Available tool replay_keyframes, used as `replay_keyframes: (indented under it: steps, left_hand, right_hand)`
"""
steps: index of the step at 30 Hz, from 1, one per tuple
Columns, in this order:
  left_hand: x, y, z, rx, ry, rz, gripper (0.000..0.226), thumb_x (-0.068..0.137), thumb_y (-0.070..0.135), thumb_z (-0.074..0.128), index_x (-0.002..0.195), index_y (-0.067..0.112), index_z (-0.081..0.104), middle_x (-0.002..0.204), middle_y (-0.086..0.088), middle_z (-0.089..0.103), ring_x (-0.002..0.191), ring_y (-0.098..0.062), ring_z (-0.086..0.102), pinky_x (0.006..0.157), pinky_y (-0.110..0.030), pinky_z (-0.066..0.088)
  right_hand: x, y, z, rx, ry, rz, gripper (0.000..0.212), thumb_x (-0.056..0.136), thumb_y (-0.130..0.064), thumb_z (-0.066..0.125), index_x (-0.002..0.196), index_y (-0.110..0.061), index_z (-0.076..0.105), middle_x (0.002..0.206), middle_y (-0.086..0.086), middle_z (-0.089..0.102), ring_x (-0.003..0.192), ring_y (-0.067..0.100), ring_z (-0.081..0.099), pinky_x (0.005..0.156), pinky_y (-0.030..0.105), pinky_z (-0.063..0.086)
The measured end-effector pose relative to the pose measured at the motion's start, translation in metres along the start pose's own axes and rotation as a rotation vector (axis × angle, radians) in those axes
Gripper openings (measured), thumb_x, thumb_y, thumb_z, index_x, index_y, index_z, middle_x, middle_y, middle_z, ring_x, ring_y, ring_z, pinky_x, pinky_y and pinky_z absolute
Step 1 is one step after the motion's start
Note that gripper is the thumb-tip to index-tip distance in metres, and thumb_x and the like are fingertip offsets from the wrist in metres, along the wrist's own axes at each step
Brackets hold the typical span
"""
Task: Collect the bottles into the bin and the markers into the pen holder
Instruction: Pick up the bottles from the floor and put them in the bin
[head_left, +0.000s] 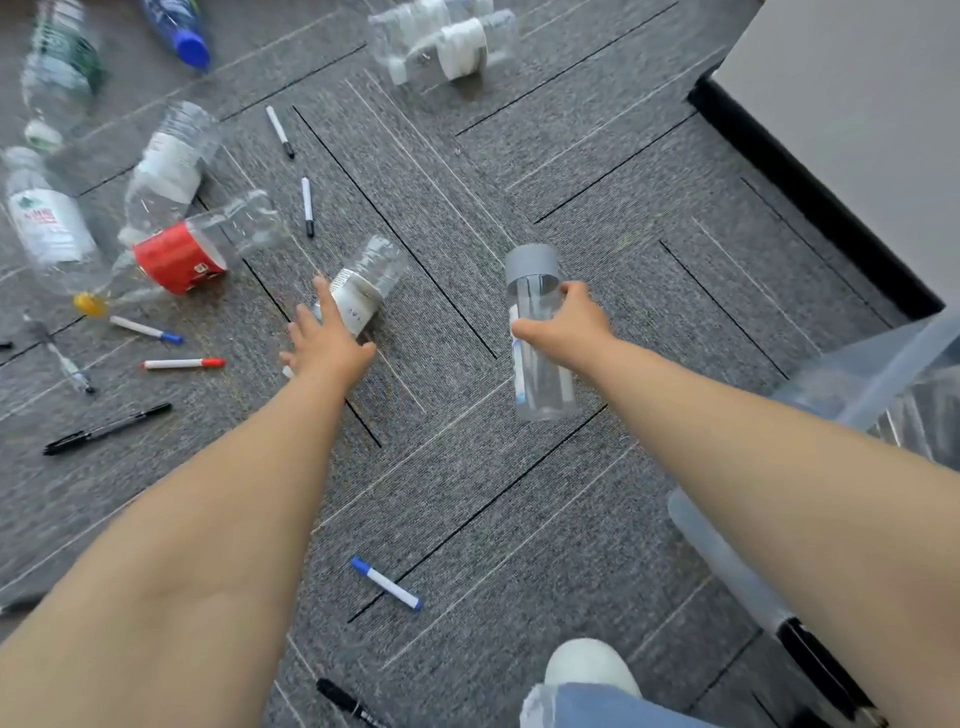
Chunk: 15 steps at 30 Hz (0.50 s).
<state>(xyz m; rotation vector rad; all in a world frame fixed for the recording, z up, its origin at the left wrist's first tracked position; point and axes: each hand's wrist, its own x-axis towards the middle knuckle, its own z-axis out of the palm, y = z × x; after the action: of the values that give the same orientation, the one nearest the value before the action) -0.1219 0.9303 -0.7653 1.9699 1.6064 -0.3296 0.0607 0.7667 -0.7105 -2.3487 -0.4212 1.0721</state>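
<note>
r hand (563, 325) round grey-cap bottle (543, 379), l hand (324, 343) on white-label bottle (371, 275)

The carpet (571, 208) is seen as grey woven cloth, matt and finely ribbed. The grey-capped bottle (543, 364) is formed of clear, glossy plastic; its cap (531, 262) is finished matt and smooth. The bin (883, 374) is moulded in translucent, frosted plastic. The blue-capped marker (387, 583) is cased in smooth plastic.
</note>
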Motion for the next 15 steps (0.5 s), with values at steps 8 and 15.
replay_keyframes:
  steps: [8, 15]
  left_hand:
    - [-0.026, -0.014, 0.027, -0.098, 0.030, -0.002, 0.083, 0.074, 0.040, 0.070, 0.139, 0.016, 0.024, 0.133, -0.016, 0.032, 0.108, -0.037, 0.052, 0.091, -0.046, 0.049]
    - [-0.072, 0.063, -0.006, -0.293, -0.006, 0.199, 0.091, 0.078, 0.040, 0.067, 0.147, 0.023, 0.010, 0.135, -0.010, 0.050, 0.118, -0.033, 0.052, 0.096, -0.045, 0.044]
  right_hand:
    - [-0.016, 0.007, 0.018, 0.015, -0.066, -0.012, 0.079, 0.074, -0.029, 0.070, 0.138, -0.018, 0.025, 0.120, 0.008, 0.051, 0.099, 0.027, 0.059, 0.084, 0.044, 0.055]
    - [-0.063, -0.017, -0.034, 0.219, -0.020, -0.139, 0.064, 0.087, -0.022, 0.056, 0.139, -0.017, 0.020, 0.120, 0.007, 0.049, 0.101, 0.027, 0.056, 0.079, 0.039, 0.048]
